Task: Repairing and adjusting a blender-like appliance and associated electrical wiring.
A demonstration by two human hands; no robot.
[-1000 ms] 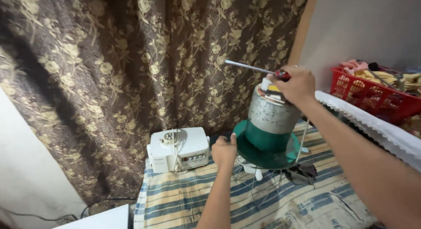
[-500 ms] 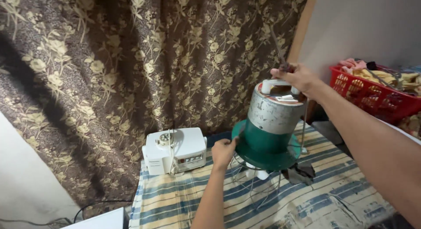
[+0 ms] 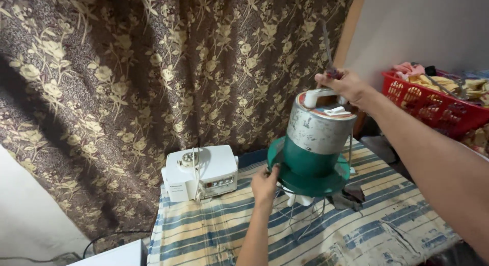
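Dark brown curtain (image 3: pixel 153 77) with pale gold flowers, green-skirted appliance (image 3: pixel 313 154) with a dull silver drum, white machine (image 3: pixel 201 173) beside it, worktop cloth (image 3: pixel 229 230) striped cream and blue — red basket (image 3: pixel 435 105) of pink and yellow cloth.

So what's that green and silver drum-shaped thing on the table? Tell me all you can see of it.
The drum-shaped appliance has a scuffed, dull metal upper cylinder, a green lower body and a wide green dish-like rim, with white fittings on top. It stands upright on thin wire legs on the striped tablecloth. The left hand grips the green rim. The right hand rests at the top edge, holding a thin tool that points up. A dark scrap lies by its base.
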